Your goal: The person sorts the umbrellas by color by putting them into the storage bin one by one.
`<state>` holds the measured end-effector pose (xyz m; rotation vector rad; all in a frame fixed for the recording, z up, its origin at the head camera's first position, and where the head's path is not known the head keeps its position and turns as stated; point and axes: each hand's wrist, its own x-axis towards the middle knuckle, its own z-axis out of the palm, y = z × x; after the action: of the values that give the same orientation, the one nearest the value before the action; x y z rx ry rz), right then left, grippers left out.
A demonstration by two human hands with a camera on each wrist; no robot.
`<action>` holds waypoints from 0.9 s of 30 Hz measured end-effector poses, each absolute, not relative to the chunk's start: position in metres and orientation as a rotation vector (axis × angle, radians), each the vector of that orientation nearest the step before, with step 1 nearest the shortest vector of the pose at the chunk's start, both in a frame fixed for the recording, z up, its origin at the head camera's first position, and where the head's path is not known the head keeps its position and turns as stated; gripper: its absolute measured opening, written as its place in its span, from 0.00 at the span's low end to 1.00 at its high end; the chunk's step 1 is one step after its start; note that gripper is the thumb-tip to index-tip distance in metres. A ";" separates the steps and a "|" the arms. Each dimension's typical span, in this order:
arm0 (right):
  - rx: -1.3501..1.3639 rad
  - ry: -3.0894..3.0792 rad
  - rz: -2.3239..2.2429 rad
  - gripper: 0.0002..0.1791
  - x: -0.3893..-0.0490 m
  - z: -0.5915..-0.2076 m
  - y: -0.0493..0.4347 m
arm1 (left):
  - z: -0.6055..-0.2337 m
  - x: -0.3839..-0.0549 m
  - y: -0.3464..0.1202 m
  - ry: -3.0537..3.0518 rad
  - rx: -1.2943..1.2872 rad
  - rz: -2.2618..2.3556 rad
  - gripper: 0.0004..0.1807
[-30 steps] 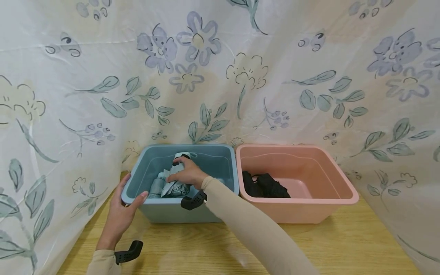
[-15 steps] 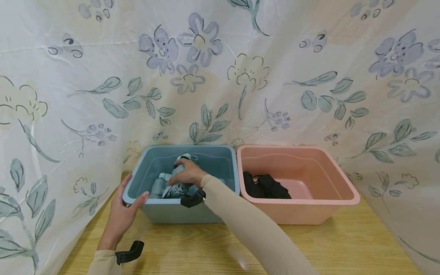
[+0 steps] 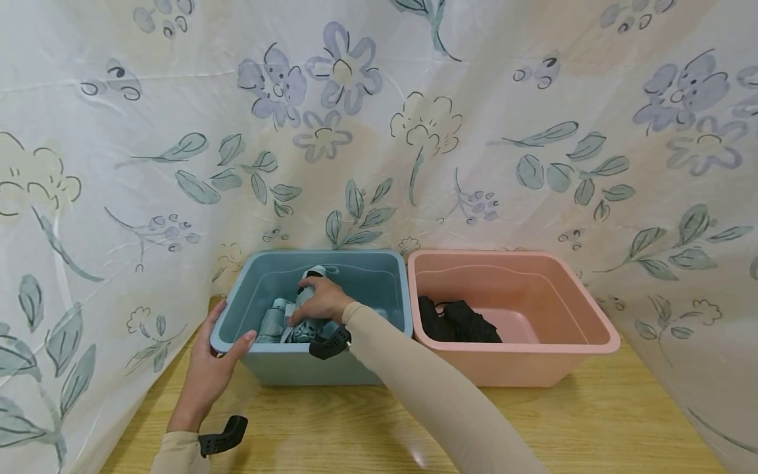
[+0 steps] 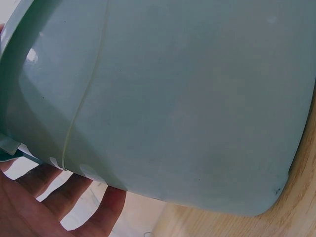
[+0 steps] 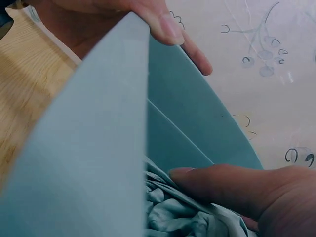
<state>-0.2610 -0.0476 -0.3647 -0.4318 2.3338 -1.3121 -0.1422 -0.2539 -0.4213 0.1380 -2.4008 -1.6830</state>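
Note:
Inside the blue bin, my right hand grips a light blue folding umbrella, its loop-ended handle pointing to the back wall. The right wrist view shows my thumb lying on the gathered cloth of that umbrella; the fingers beneath are mostly hidden. Left of it lies a second light blue rolled bundle. My left hand holds the bin's front left corner, thumb on the front rim and fingers against the outer left side.
A pink bin stands close against the blue bin's right side, with black folded cloth bundles at its left end. Both bins stand on a wooden table. A flowered curtain hangs behind and at both sides.
My right hand has shifted slightly with the umbrella, and the loose cloth next to its fingers looks narrower and more gathered. The left hand keeps its hold on the bin corner.

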 end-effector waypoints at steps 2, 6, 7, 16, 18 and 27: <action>-0.430 2.338 -1.316 0.43 -0.260 -0.364 -0.049 | -0.422 -0.142 -0.255 -2.399 0.130 -1.686 0.50; -0.415 2.326 -1.327 0.42 -0.258 -0.363 -0.052 | -0.423 -0.141 -0.258 -2.398 0.122 -1.687 0.50; -0.411 2.326 -1.326 0.41 -0.258 -0.363 -0.053 | -0.423 -0.141 -0.259 -2.398 0.118 -1.688 0.50; -0.383 2.319 -1.348 0.41 -0.254 -0.363 -0.062 | -0.422 -0.139 -0.262 -2.400 0.089 -1.694 0.50; -0.381 2.320 -1.353 0.41 -0.254 -0.363 -0.064 | -0.422 -0.139 -0.263 -2.402 0.084 -1.696 0.50; -0.353 2.342 -1.353 0.41 -0.249 -0.364 -0.074 | -0.423 -0.138 -0.268 -2.403 0.064 -1.710 0.50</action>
<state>-0.2486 -0.0739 -0.3636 -0.3534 2.3418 -1.3526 -0.1377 -0.2677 -0.4225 0.0639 -2.4034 -1.7096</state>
